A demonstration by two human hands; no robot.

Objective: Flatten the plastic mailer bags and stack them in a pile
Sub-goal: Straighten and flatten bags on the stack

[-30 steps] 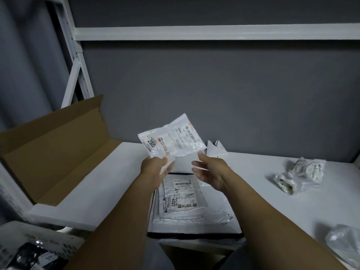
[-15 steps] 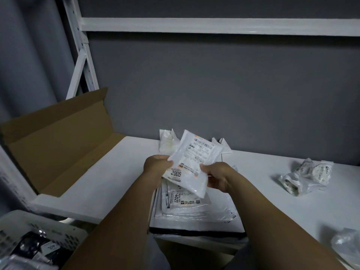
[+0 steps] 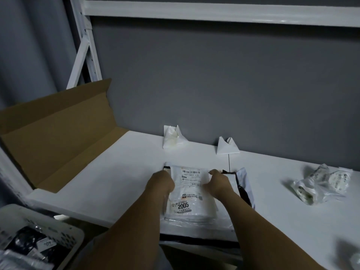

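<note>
Two hands set one mailer (image 3: 190,193), labelled 2005, atop the single pile (image 3: 196,225) on the worktop (image 3: 116,182). The left hand (image 3: 160,182) grips its left edge and the right hand (image 3: 218,182) its right, fingers curled. Two folded bags (image 3: 172,139) (image 3: 227,146) stand by the wall. One cardboard box (image 3: 58,133) lies open at left.

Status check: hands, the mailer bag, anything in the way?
Left hand and right hand grip the 2005 mailer by its sides. Mailer down on the pile. Nothing blocking.
</note>
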